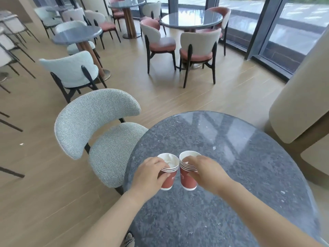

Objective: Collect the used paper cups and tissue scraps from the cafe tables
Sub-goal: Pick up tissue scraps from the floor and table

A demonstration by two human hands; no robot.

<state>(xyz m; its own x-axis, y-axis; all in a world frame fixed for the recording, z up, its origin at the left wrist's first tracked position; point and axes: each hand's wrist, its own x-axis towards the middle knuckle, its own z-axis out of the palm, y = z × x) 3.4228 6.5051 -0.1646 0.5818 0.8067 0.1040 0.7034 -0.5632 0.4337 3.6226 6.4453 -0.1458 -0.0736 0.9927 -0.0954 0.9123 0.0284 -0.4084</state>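
Note:
Two stacks of red paper cups stand side by side near the left edge of a round dark stone table (231, 143). My left hand (149, 173) grips the left stack (168, 175), which has white crumpled tissue (169, 160) in its top cup. My right hand (204, 172) grips the right stack (187, 177) around its rims. The inside of the right stack's top cup is mostly hidden by my fingers. A small white scrap (214, 148) lies on the table beyond the cups.
A grey upholstered chair (99, 125) stands tucked at the table's left. A beige seat back (300, 97) rises at the right. Further round tables (192, 19) with pink and pale chairs fill the room. A tiny white scrap (21, 144) lies on the wooden floor at left.

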